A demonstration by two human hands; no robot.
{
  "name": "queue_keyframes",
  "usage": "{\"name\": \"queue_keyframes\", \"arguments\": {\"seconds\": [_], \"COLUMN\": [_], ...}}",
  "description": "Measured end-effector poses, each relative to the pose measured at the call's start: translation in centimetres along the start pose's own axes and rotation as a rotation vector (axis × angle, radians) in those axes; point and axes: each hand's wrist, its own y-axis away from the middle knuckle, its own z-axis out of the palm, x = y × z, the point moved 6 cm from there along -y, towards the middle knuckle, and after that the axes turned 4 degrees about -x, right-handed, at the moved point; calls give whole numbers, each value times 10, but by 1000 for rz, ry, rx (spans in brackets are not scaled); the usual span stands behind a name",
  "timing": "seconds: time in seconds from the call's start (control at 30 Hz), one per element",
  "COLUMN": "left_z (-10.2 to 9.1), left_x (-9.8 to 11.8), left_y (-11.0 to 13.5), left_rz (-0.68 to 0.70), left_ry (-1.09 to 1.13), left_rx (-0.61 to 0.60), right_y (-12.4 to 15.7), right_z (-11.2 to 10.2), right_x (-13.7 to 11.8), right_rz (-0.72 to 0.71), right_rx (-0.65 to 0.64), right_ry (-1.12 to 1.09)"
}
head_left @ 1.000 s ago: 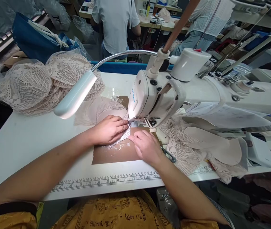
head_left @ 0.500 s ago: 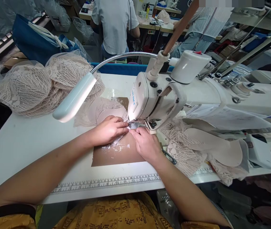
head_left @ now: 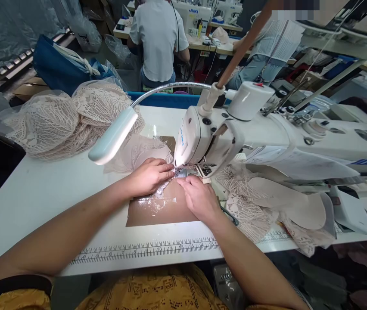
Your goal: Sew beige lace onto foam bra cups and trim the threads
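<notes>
My left hand (head_left: 149,175) lies on a piece of pale lace (head_left: 162,187) at the needle of a white sewing machine (head_left: 209,137), fingers pressed down on the fabric. My right hand (head_left: 199,199) rests just right of it on the brown mat (head_left: 157,213), its fingertips pinching the lace edge under the presser foot. More lace and a padded cup (head_left: 135,153) lie behind my left hand, under the gooseneck lamp (head_left: 114,135).
A heap of lace pieces (head_left: 60,122) sits at the back left of the white table (head_left: 35,193). Lace and foam cups (head_left: 287,206) lie to the right under the machine arm, with snips (head_left: 230,215) beside my right wrist. A ruler strip (head_left: 144,249) runs along the front edge. Two people work beyond.
My right hand has slid forward to the needle area, closing up to my left hand. The lace piece has fed further under the foot. The view shifted slightly.
</notes>
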Motion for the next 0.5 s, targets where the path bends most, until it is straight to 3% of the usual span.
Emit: {"name": "queue_keyframes", "arguments": {"seconds": [0.3, 0.5], "left_z": [-17, -27], "left_x": [6, 27], "left_y": [5, 14], "left_rz": [-197, -180], "left_ry": [-152, 29], "left_rx": [-71, -209], "right_y": [0, -1], "right_z": [-7, -9], "right_x": [0, 4], "right_rz": [1, 33], "right_rx": [8, 3], "right_ry": [-16, 10]}}
